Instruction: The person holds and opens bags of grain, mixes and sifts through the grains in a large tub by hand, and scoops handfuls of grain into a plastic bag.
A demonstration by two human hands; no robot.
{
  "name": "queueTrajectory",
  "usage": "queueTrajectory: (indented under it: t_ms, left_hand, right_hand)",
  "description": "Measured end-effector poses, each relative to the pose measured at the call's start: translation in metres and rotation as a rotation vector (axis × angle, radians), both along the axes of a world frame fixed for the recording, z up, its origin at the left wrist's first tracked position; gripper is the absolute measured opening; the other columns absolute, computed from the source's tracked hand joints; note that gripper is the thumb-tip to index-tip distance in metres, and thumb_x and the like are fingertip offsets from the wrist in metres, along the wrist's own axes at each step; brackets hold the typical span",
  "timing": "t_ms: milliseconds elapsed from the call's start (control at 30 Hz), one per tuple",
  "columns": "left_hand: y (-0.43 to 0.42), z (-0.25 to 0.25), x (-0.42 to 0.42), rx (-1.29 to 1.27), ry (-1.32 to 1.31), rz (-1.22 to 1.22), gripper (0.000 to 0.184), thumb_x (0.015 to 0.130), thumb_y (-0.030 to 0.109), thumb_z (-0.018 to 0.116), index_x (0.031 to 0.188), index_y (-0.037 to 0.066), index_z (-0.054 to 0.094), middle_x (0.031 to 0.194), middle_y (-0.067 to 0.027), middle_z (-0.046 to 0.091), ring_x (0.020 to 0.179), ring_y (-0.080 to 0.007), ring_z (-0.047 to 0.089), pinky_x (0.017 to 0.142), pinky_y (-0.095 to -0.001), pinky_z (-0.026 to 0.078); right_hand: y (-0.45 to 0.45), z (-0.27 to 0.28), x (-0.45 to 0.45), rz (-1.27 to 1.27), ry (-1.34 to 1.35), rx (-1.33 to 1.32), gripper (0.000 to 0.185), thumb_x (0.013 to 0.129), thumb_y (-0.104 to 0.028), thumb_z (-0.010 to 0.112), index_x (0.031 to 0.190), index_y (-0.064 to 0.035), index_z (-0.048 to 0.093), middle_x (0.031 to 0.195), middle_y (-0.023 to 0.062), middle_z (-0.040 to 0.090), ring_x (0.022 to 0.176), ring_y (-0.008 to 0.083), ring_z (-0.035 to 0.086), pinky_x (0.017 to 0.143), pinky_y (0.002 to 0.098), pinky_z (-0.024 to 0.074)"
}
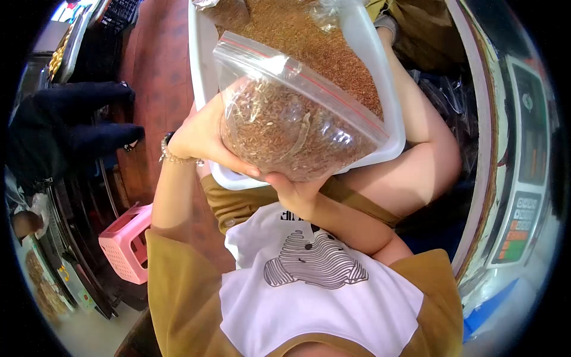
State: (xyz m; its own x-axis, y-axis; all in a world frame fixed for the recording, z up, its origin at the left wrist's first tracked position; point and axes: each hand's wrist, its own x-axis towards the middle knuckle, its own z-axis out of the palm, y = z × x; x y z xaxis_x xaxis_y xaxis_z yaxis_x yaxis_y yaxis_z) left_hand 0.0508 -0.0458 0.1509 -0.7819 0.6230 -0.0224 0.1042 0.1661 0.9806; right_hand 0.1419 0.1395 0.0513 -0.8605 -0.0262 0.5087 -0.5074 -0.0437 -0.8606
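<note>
A clear zip bag filled with small reddish-brown grains is held up in front of my chest, its red-lined zip edge slanting down to the right. My left hand, with a beaded bracelet at the wrist, grips the bag's left side, partly behind it. Under the bag's bottom, my right hand supports it, with most fingers hidden behind the plastic. Beyond the bag, a white tub holds a heap of loose brown grains, with some clear plastic at its far end.
A pink stool stands on the red tiled floor at the left. Another person in dark clothes is at the far left. A scale with a keypad is at the right. Bare legs flank the tub.
</note>
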Motion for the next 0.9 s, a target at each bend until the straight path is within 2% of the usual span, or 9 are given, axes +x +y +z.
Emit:
queueTrajectory:
  t_ms: [67,167,267,333,433,533,633,800,900]
  left_hand:
    - [-0.008,-0.010,0.003,-0.003,-0.055,0.010,0.112,0.049,0.019,0.097,0.140,-0.002,0.037,0.133,-0.0103,0.051,0.123,-0.0181,0.046,0.106,-0.0336,0.038]
    - [-0.017,-0.035,0.010,0.065,-0.190,0.047,0.109,0.050,0.016,0.097,0.139,-0.002,0.038,0.132,-0.0097,0.052,0.121,-0.0179,0.048,0.104,-0.0343,0.041]
    - [-0.017,-0.048,0.014,0.160,0.024,-0.012,0.109,0.051,0.014,0.097,0.141,-0.001,0.038,0.133,-0.0084,0.052,0.123,-0.0178,0.048,0.103,-0.0361,0.043]
    - [-0.020,-0.047,0.012,0.131,0.006,-0.020,0.118,0.046,0.017,0.098,0.145,0.002,0.035,0.139,-0.0107,0.050,0.127,-0.0229,0.048,0.108,-0.0403,0.039]
    - [-0.022,-0.054,0.005,0.167,-0.057,-0.056,0.107,0.054,0.010,0.095,0.143,-0.001,0.036,0.136,-0.0093,0.051,0.124,-0.0184,0.047,0.106,-0.0354,0.040]
    - [-0.021,-0.044,0.002,0.069,-0.114,-0.095,0.106,0.054,0.009,0.095,0.143,-0.001,0.037,0.135,-0.0094,0.052,0.125,-0.0179,0.046,0.106,-0.0345,0.040]
    - [-0.021,-0.040,0.005,0.054,-0.145,-0.068,0.106,0.054,0.009,0.095,0.143,0.000,0.038,0.134,-0.0093,0.053,0.125,-0.0174,0.046,0.106,-0.0341,0.040]
    - [-0.027,-0.036,0.027,0.104,-0.213,0.151,0.106,0.057,0.010,0.093,0.145,-0.001,0.035,0.138,-0.0096,0.050,0.128,-0.0187,0.043,0.109,-0.0340,0.035]
    - [-0.031,-0.035,0.043,0.007,-0.042,0.203,0.102,0.062,0.016,0.089,0.146,0.000,0.034,0.141,-0.0130,0.046,0.133,-0.0221,0.039,0.111,-0.0341,0.031]
  right_hand:
    - [0.010,-0.017,0.007,0.159,0.049,-0.011,0.118,0.083,-0.035,0.078,0.146,-0.0079,-0.018,0.151,0.0224,0.017,0.139,0.0337,0.029,0.113,0.0486,0.0270]
    - [-0.011,-0.031,-0.008,-0.032,0.025,-0.423,0.089,0.089,-0.067,0.049,0.140,-0.0010,0.017,0.136,0.0192,0.034,0.124,0.0265,0.041,0.104,0.0424,0.0365]
    - [0.056,0.050,-0.047,0.111,-0.271,-0.322,0.084,0.090,-0.078,0.030,0.110,0.0018,0.047,0.104,0.0124,0.051,0.093,0.0187,0.051,0.085,0.0332,0.0416]
    - [0.073,0.066,-0.077,0.418,-0.368,-0.372,0.075,0.094,-0.073,0.029,0.093,-0.0019,0.052,0.086,0.0048,0.054,0.078,0.0131,0.051,0.070,0.0277,0.0408]
    - [0.074,0.117,-0.105,0.506,-0.533,0.137,0.055,0.100,-0.055,0.043,0.079,-0.0049,0.053,0.073,-0.0032,0.049,0.068,0.0055,0.046,0.059,0.0229,0.0365]
    - [0.069,0.144,-0.129,0.823,-0.528,0.411,0.036,0.100,-0.031,0.054,0.075,-0.0067,0.052,0.067,-0.0077,0.043,0.063,0.0007,0.039,0.052,0.0206,0.0314]
    - [0.061,0.156,-0.142,0.972,-0.545,0.487,0.028,0.098,-0.021,0.058,0.076,-0.0046,0.053,0.066,-0.0082,0.042,0.064,0.0004,0.038,0.053,0.0210,0.0317]
    - [0.056,0.153,-0.138,0.961,-0.367,0.457,0.026,0.098,-0.019,0.056,0.080,-0.0002,0.055,0.068,-0.0057,0.047,0.064,0.0025,0.041,0.054,0.0226,0.0347]
    - [0.057,0.165,-0.141,0.976,-0.325,0.629,0.018,0.093,-0.015,0.061,0.086,0.0016,0.058,0.076,-0.0021,0.051,0.073,0.0075,0.046,0.062,0.0247,0.0370]
